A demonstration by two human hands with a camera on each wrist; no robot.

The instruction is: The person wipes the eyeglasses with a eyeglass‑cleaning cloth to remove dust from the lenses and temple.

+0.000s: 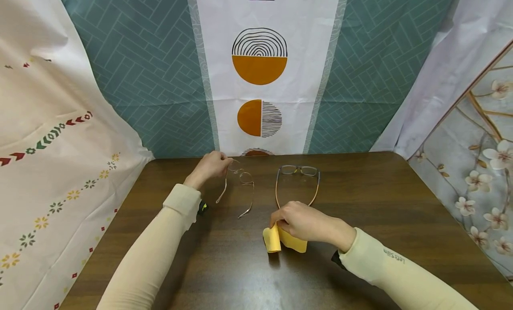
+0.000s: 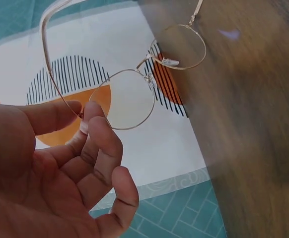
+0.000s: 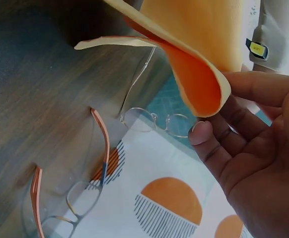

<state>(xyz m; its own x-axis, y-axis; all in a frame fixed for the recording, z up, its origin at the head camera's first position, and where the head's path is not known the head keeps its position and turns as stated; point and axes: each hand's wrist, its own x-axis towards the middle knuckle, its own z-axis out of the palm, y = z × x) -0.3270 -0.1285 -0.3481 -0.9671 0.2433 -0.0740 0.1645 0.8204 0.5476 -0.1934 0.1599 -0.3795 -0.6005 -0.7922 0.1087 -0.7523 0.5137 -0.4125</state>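
**Cloth in right hand, wire glasses in left**

Nearest: right hand (image 1: 302, 221) pinches a yellow cleaning cloth (image 1: 295, 242) by its upper edge, thumb against fingers. Cloth is doubled into a loop and hangs below the hand, free edges down toward the table (image 1: 348, 185). Should be light, soft, floppy, nothing to break; any edge or fold will do as a hold.

Farther, ahead and left of the right hand: round wire-rim glasses (image 1: 246, 178). Left hand (image 1: 210, 168) pinches them near the left hinge, thumb and index. Lenses extend right of that hand. Long axis of the front slants, left end farther; both temples unfolded, tips toward the wearer. Likely very light, springy, easily bent; lenses will smudge. Best held at hinge or bridge, squeeze low. Can't tell if the far temple tip touches the table.

Beyond the right hand: rectangular glasses (image 1: 298, 169), front running side to side, temples pointing back toward that hand.
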